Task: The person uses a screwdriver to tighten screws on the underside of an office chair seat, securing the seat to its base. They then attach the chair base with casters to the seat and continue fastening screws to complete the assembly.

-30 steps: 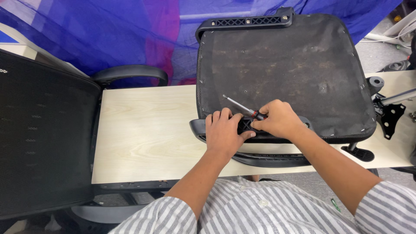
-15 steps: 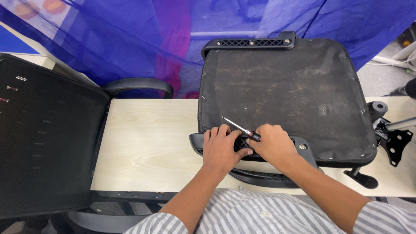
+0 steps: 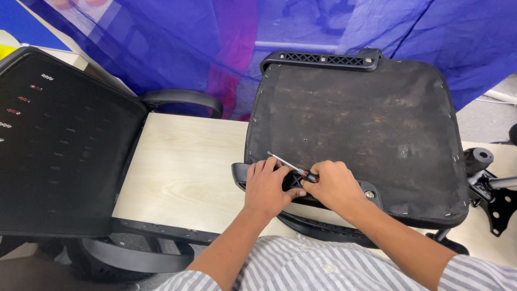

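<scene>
Seat pan lies upside down, black, dusty, staples along edge. Right hand clenched around screwdriver; left hand curled over the bracket, fingers closed.

Both my forearms come up from the bottom of the frame and converge just below its centre. My left hand lies palm down, fingers curled forward and bunched together, thumb tucked toward the other hand. My right hand sits just beside it on the right, knuckles up, fingers folded in a closed grip, its thumb and forefinger pointing left so the two hands touch at the fingertips. Both wrists are straight, the sleeves striped at the elbows
</scene>
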